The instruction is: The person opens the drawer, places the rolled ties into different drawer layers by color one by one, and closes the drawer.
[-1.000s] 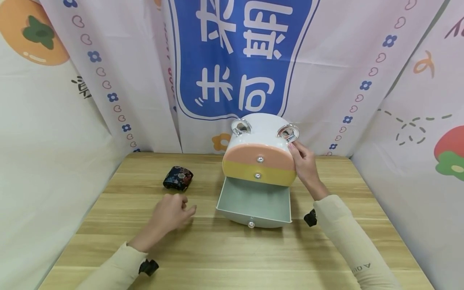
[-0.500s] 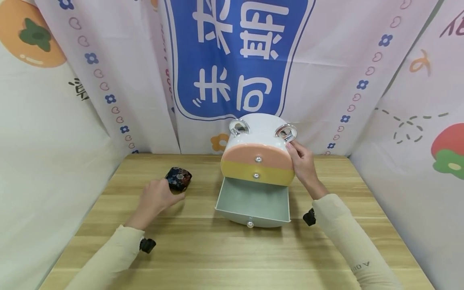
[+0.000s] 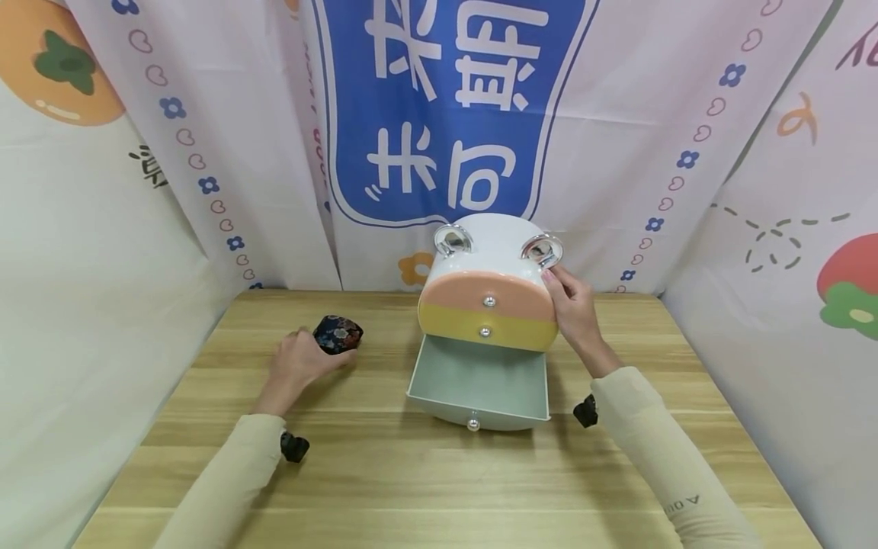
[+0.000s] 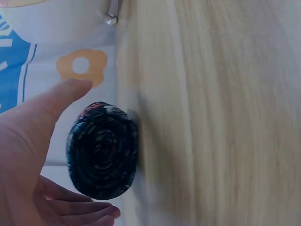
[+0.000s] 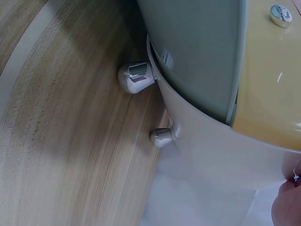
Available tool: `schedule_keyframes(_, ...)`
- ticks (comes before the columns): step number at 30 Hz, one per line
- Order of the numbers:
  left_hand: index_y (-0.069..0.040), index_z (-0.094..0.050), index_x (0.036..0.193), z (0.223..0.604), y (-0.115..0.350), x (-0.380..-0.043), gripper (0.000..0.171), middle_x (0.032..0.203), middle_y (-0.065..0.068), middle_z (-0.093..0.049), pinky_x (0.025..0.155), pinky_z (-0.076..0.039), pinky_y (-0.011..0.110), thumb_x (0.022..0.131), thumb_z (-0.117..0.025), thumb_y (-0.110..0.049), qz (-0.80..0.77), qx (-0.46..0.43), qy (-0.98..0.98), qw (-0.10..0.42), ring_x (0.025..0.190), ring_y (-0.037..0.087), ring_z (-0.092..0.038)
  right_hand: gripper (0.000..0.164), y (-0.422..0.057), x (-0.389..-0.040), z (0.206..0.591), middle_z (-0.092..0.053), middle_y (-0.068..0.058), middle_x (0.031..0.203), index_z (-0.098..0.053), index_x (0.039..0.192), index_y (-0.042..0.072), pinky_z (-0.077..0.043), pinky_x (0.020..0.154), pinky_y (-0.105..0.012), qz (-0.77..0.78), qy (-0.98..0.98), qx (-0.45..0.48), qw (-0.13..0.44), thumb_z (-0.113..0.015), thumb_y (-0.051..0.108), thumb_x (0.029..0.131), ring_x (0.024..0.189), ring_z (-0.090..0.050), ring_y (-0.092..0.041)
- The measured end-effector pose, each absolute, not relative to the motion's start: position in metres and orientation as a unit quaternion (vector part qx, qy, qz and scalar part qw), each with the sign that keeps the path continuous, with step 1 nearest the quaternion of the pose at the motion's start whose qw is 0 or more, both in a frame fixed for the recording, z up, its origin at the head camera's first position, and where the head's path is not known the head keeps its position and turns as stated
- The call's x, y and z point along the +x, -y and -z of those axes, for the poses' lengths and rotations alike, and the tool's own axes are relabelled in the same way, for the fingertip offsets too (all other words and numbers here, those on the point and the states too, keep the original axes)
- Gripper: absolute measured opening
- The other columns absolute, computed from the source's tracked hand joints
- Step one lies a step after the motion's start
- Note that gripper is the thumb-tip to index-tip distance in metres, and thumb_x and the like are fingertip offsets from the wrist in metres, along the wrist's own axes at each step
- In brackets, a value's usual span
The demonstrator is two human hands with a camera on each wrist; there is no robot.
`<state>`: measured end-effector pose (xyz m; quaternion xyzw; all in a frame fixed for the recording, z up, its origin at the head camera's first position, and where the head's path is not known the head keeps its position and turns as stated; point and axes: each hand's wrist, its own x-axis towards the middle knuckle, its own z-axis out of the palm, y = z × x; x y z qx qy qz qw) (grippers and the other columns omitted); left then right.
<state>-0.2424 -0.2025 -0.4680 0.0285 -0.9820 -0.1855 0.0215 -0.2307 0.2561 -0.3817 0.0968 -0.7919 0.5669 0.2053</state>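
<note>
The dark floral roll (image 3: 340,335) lies on the bench (image 3: 384,480), between thumb and fingers of the left hand (image 3: 297,364), spread and unclosed; an even pinch should keep it wound. The right hand (image 3: 575,311) grips the drawer cabinet (image 3: 497,240).

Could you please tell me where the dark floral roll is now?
In the head view, the dark floral roll lies on the table, left of the drawer box, with the left hand open around it.

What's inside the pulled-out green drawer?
Nothing shows in the open part of the green drawer; its back end is covered by the yellow drawer front, contents unseen.
</note>
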Motion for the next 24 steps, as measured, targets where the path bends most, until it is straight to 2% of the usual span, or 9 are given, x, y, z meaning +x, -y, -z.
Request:
schedule_keyframes(5,0.015,-0.048,0.121,0.476,0.199,-0.247,0.111,0.112,0.033,-0.059,0.081,-0.052,0.056,0.064,-0.067,-0.078,0.209,0.037,0.976,0.043,0.102,0.048,-0.059,0.043,-0.257,-0.231,0.383,-0.057,-0.014,0.137,-0.054,0.136,0.005,-0.048,0.088,-0.012,-0.574,0.786,0.103,0.206,-0.052,0.028,0.099,0.108,-0.058,0.002)
schedule_keyframes(10,0.016,-0.048,0.12,0.482,0.197,-0.25,0.104,0.111,0.034,-0.059,0.081,-0.052,0.056,0.067,-0.07,-0.071,0.221,0.039,0.973,0.05,0.102,0.048,-0.059,0.043,-0.256,-0.23,0.382,-0.056,-0.012,0.139,-0.053,0.137,0.008,-0.047,0.09,-0.012,-0.576,0.786,0.102,0.201,-0.051,0.029,0.1,0.111,-0.058,0.0)
schedule_keyframes(14,0.015,-0.048,0.121,0.486,0.195,-0.252,0.104,0.11,0.034,-0.06,0.082,-0.052,0.056,0.067,-0.071,-0.07,0.226,0.041,0.972,0.056,0.102,0.048,-0.06,0.043,-0.256,-0.23,0.382,-0.056,-0.012,0.139,-0.053,0.137,0.008,-0.047,0.091,-0.012,-0.574,0.788,0.098,0.202,-0.051,0.029,0.1,0.114,-0.058,-0.004)
schedule_keyframes(20,0.016,-0.046,0.124,0.489,0.194,-0.254,0.104,0.113,0.035,-0.059,0.084,-0.051,0.057,0.067,-0.073,-0.068,0.226,0.045,0.971,0.064,0.104,0.05,-0.059,0.044,-0.256,-0.23,0.382,-0.053,-0.012,0.142,-0.052,0.137,0.006,-0.046,0.094,-0.012,-0.573,0.789,0.096,0.2,-0.051,0.028,0.099,0.126,-0.055,-0.022)
schedule_keyframes(24,0.016,-0.048,0.121,0.491,0.194,-0.255,0.1,0.111,0.035,-0.06,0.083,-0.052,0.057,0.069,-0.074,-0.065,0.225,0.044,0.971,0.073,0.102,0.05,-0.06,0.044,-0.255,-0.23,0.381,-0.053,-0.011,0.143,-0.052,0.138,0.006,-0.045,0.094,-0.013,-0.572,0.79,0.095,0.2,-0.051,0.028,0.099,0.127,-0.054,-0.024)
